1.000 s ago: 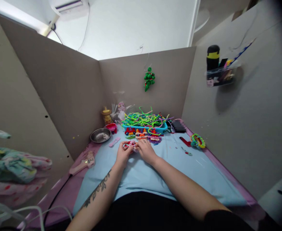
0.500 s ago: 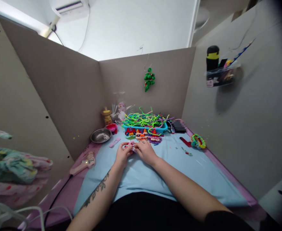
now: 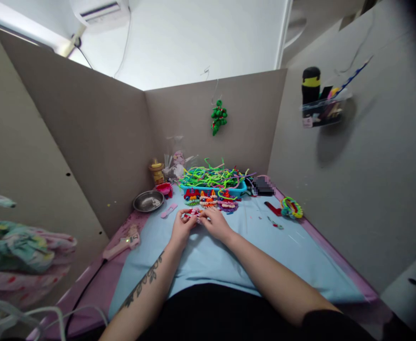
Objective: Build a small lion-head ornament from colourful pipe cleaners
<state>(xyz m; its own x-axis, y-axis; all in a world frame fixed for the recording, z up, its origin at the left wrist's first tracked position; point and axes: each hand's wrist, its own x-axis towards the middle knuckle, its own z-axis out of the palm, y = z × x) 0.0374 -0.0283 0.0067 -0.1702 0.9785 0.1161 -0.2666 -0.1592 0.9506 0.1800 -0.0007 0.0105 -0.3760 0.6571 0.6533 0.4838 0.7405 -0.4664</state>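
Pipe-cleaner piece [image 3: 194, 214] between left hand [image 3: 181, 228], right hand [image 3: 215, 223]; bare mat [image 3: 282, 255] nearside.

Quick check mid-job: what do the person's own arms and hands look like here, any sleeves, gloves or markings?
The left hand and right hand are bare, no gloves; both forearms are uncovered. A dark leafy vine tattoo runs along the left forearm. A black sleeve shows high on the right arm. No watch or bracelet shows.
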